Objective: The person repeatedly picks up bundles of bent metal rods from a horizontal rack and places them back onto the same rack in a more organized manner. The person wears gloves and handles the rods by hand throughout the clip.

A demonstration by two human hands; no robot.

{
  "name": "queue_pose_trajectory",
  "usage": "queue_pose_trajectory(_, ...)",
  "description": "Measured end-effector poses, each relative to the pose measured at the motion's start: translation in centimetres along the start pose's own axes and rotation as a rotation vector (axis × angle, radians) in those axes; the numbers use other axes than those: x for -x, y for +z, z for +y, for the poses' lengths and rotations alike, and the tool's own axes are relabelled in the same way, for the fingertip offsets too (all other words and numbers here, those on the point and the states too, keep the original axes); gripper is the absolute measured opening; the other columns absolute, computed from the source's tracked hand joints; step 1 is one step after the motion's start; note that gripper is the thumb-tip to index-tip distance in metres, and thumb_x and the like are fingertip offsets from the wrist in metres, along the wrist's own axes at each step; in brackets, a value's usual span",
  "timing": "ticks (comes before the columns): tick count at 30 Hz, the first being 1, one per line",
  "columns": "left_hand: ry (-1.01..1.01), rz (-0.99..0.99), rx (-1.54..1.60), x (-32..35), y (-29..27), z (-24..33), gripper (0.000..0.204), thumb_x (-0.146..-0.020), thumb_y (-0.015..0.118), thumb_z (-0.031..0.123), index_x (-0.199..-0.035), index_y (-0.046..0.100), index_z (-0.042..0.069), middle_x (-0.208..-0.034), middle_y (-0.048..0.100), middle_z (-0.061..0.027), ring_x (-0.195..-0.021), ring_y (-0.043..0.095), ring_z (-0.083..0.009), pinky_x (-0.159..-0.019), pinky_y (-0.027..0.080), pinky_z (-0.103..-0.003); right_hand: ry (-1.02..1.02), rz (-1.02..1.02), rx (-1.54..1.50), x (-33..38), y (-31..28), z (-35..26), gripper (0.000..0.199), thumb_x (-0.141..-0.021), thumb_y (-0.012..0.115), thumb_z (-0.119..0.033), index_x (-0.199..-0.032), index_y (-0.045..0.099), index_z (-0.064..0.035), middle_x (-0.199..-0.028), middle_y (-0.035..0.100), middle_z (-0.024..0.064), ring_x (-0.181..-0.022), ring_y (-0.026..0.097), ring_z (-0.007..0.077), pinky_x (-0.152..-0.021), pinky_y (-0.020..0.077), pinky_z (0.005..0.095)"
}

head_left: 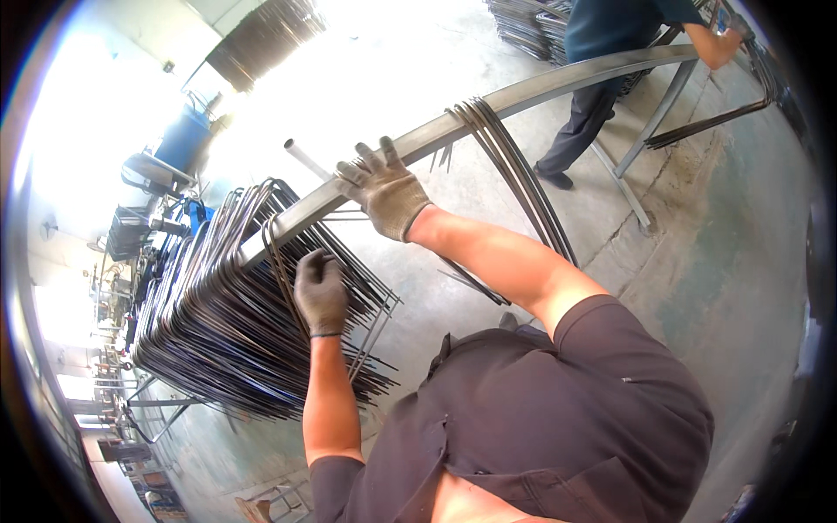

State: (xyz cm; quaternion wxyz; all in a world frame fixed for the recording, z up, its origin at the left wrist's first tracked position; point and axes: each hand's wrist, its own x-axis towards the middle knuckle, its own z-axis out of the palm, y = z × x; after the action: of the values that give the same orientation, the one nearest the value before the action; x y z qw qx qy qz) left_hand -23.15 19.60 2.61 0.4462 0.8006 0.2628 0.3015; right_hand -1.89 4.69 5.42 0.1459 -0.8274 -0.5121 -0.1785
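My right hand (388, 193), in a grey-brown work glove, lies on the long grey metal beam (432, 137) with its fingers spread. My left hand (321, 295), gloved too, is lower and further left, its fingers curled. Beside it a few bent metal rods (277, 261) hang over the beam's near left end; whether the fingers grip one is hidden. Another group of bent dark rods (514, 166) hangs over the beam to the right of my right hand. A short pipe stub (305, 157) sticks up by the beam.
A large stack of bent dark rods (218, 322) stands at the left. At the upper right a co-worker (610, 35) in dark clothes reaches to more rods (715, 122) at the beam's far end. A slanted support leg (660, 113) holds that end. A blue drum (185, 139) stands far left.
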Motion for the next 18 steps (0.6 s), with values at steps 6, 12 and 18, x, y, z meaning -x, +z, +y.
queue_pose_trajectory(6,0.048,0.257,-0.188,-1.4,-8.2,-1.5,0.018,-0.106,0.074,0.002,-0.123,0.07,-0.001,-0.11,0.073,-0.0048,-0.101,0.067,-0.0142,-0.094,0.055,-0.028,0.16,0.177,0.067,4.1,-0.2,7.4,0.059,-0.115,0.044,-0.013,-0.169,0.054,-0.0357,-0.179,0.047,-0.0003,-0.172,0.026,0.0391,-0.141,-0.0015,0.0686)
queue_pose_trajectory(12,-0.05,0.215,-0.273,-2.0,-9.1,-4.8,0.024,-0.103,0.075,0.007,-0.124,0.072,-0.005,-0.113,0.077,-0.0108,-0.105,0.07,-0.0208,-0.1,0.054,-0.034,0.503,0.085,0.227,8.2,-5.8,14.0,0.07,-0.098,0.068,-0.014,-0.162,0.061,-0.0411,-0.175,0.052,-0.0046,-0.163,0.037,0.0425,-0.125,0.0271,0.0853)
queue_pose_trajectory(18,-0.092,0.221,-0.164,-3.2,-6.9,-5.6,0.022,-0.104,0.074,0.005,-0.123,0.072,-0.004,-0.111,0.073,-0.007,-0.103,0.067,-0.0189,-0.098,0.053,-0.032,0.727,0.06,0.274,10.0,-7.1,20.5,0.077,-0.098,0.068,-0.013,-0.167,0.052,-0.0422,-0.177,0.047,-0.006,-0.161,0.041,0.0388,-0.117,0.0416,0.0789)
